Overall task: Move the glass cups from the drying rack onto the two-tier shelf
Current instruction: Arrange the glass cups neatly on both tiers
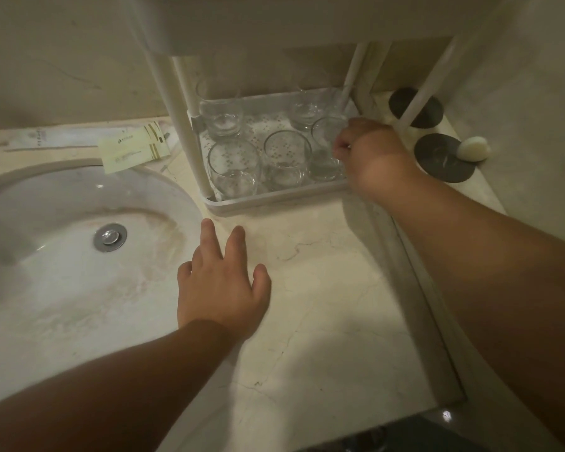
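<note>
A white two-tier shelf (274, 203) stands on the counter beside the sink. Its lower tray holds several clear glass cups, among them one at the front left (234, 166), one at the front middle (286, 159) and one at the back left (221, 112). My right hand (372, 154) reaches into the tray's right side, fingers closed around the rightmost front glass cup (327, 148), which stands on the tray. My left hand (222, 285) rests flat on the marble counter in front of the shelf, fingers spread, holding nothing. The upper tier (274, 21) fills the top of the view.
A white sink basin (62, 223) with a metal drain (110, 237) lies to the left. Paper sachets (132, 148) lie behind it. Two dark round coasters (444, 158) and a small white object (473, 149) sit at the right, near the wall. The counter edge (421, 305) runs down the right.
</note>
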`<state>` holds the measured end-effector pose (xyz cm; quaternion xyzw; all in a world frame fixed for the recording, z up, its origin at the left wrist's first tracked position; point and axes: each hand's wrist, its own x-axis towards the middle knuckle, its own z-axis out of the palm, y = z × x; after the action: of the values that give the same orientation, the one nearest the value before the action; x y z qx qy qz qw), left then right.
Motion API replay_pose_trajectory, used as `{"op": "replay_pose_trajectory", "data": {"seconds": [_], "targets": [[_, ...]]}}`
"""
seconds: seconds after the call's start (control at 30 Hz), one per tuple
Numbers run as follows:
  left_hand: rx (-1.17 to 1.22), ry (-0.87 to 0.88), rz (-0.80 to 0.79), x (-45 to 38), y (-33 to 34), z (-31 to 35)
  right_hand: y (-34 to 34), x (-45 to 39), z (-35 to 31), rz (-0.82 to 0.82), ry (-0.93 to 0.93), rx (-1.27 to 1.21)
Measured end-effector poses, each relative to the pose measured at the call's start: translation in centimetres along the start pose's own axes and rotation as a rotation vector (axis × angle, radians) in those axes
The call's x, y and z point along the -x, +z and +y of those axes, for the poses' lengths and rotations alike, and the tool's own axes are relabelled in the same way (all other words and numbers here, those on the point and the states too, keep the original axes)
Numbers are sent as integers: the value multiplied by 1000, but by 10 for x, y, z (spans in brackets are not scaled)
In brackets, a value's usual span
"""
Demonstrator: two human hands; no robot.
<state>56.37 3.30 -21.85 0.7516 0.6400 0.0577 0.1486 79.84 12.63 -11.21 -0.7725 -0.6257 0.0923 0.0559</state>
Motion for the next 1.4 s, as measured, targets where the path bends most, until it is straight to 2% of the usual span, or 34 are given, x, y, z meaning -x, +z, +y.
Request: {"op": "replay_pose_trajectory", "data": {"seconds": [0.07, 0.23, 0.43, 0.63, 0.77, 0.9, 1.17, 1.4], "targets": [[3, 0, 2, 0, 0, 0, 5, 7, 4, 45, -33, 16], [11, -2, -4, 0, 0, 0, 1, 8, 4, 0, -54, 73], [7, -2, -15, 0, -2, 1, -17, 4, -12, -166, 51, 204], [16, -7, -26, -1, -2, 0, -28, -3, -16, -273, 63, 318], [18, -13, -27, -2, -1, -1, -29, -21, -19, -142, 97, 287], [30, -6, -28, -2, -1, 0, -27, -36, -18, 37, 75, 43], [24, -13, -32, -2, 1, -1, -18, -67, -14, 44, 174, 75], [16, -18, -33, -3, 1, -1, -22, -73, -22, 5, 163, -7]]}}
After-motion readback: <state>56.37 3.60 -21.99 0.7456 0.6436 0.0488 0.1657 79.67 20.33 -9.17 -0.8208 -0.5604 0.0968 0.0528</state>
